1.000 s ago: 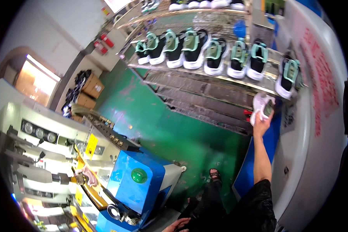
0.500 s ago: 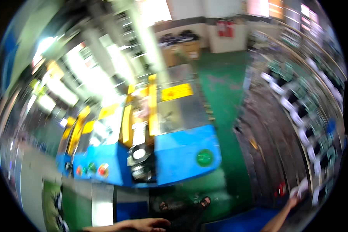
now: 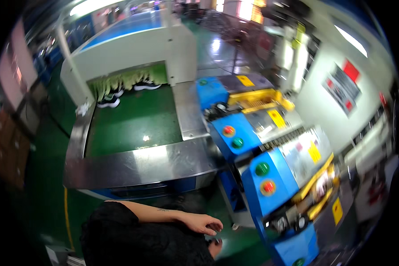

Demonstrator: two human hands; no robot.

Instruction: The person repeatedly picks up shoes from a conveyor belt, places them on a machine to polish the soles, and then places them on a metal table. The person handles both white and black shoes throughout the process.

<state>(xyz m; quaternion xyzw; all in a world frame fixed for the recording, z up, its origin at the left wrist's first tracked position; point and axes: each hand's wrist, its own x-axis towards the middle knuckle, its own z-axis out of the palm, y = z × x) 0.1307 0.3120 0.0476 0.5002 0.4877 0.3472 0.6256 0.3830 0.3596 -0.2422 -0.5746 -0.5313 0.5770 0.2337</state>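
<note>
My left hand [image 3: 205, 224] hangs in front of my body past the near side of the conveyor machine, its forearm coming from a black sleeve. Its fingers bend loosely, with nothing in them. Just below it, part of what looks like my right hand [image 3: 214, 249] shows beside my black clothing; its fingers are too small and hidden to read. Beyond the hands lies the green conveyor belt [image 3: 137, 128] within a metal frame. Several black shoes with white soles [image 3: 147, 86] lie at the far end of the belt, by a fringed yellow-green curtain [image 3: 124, 82].
On the right stands a blue machine [image 3: 270, 177] with red and green buttons and yellow guards [image 3: 257, 99]. A broad metal ledge [image 3: 142, 166] closes the near end of the conveyor. The white conveyor housing [image 3: 119, 60] rises behind the curtain. Brown boxes [image 3: 9, 150] stand at the left.
The view has swung round from the blue machines and shoe rack to the conveyor. The blue machine now lies on the right. My right hand, earlier out by the rack, is now near my body.
</note>
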